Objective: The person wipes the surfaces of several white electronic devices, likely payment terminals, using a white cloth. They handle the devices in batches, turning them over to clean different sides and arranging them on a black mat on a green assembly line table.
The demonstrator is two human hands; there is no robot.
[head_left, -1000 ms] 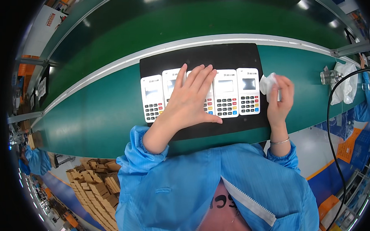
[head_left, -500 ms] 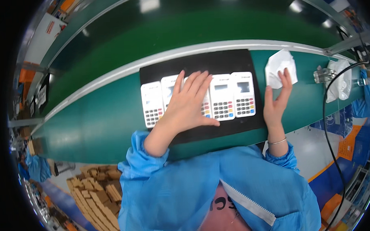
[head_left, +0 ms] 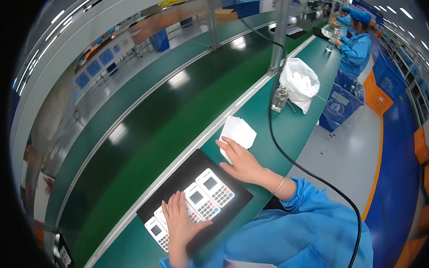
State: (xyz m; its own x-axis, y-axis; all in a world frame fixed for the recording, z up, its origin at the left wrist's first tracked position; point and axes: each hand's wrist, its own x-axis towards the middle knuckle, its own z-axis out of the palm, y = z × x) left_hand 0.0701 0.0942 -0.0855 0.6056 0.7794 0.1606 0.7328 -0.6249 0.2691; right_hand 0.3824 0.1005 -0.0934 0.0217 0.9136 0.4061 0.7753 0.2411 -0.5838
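Observation:
Several white handheld card terminals (head_left: 215, 189) with small screens and keypads lie side by side on a black mat (head_left: 195, 164). My left hand (head_left: 180, 222) rests over the terminals toward the left end, fingers stretched and thumb apart; it covers parts of them. Past the mat's far right corner is a white stack of wipes or thin sheets (head_left: 241, 131). My right hand (head_left: 244, 163) reaches to its near edge with fingers spread, the fingertips over or touching it. Whether a sheet is pinched there does not show; the hand looks open.
Farther along the green bench stand a clear glass bottle (head_left: 280, 98) and a white plastic bag (head_left: 303, 89) with white contents. A black cable (head_left: 298, 165) hangs across the right side. A green conveyor (head_left: 144, 153) runs beyond the metal rail. A co-worker (head_left: 356, 51) in blue sits farther up.
The view has swung toward the right, along the bench. My right hand has come down to the near edge of the white stack. My left hand stays over the terminals, shifted toward the left end.

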